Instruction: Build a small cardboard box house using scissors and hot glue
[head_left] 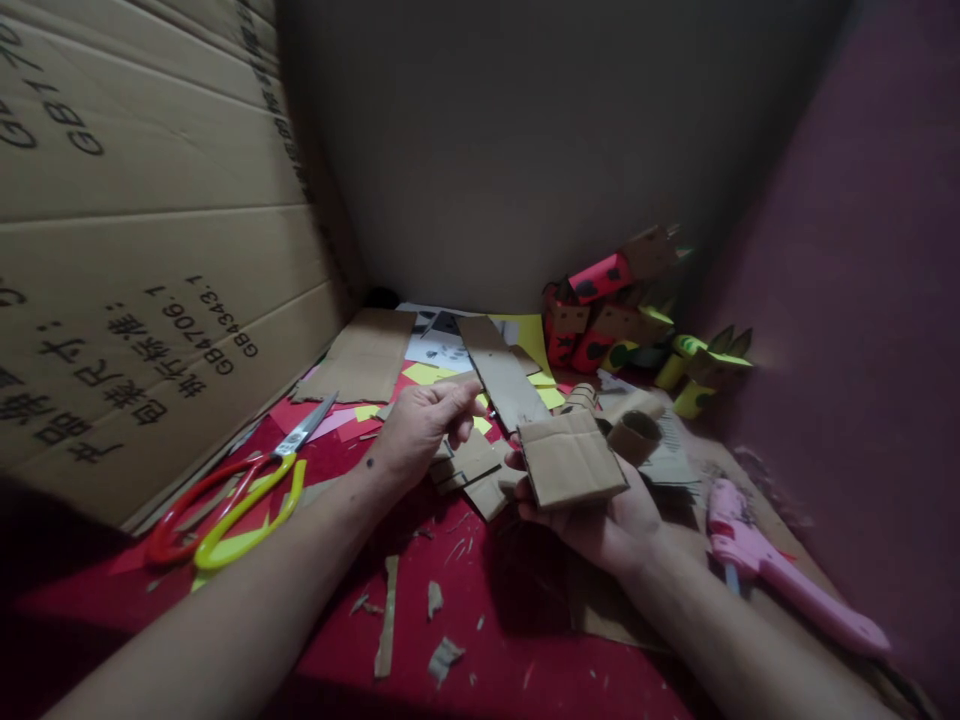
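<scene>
A small square piece of brown cardboard [571, 460] rests in my right hand [622, 515], whose fingers curl under its left side. To its left, my left hand [427, 425] is closed, thumb and fingers pressed together; whatever is between them is too small to make out. Beyond the hands lies a long cardboard strip [504, 372]. Several small cardboard pieces [466, 458] are on the red cloth below my left hand. Cardboard tubes [636, 436] lie just behind my right hand.
Scissors [289, 440] with red and yellow handles lie at left, beside a large printed box [172, 250]. A pink glue gun [772, 570] is at right. Red and yellow paper-covered figures [600, 310] stand at the back. Scraps litter the red cloth [420, 610].
</scene>
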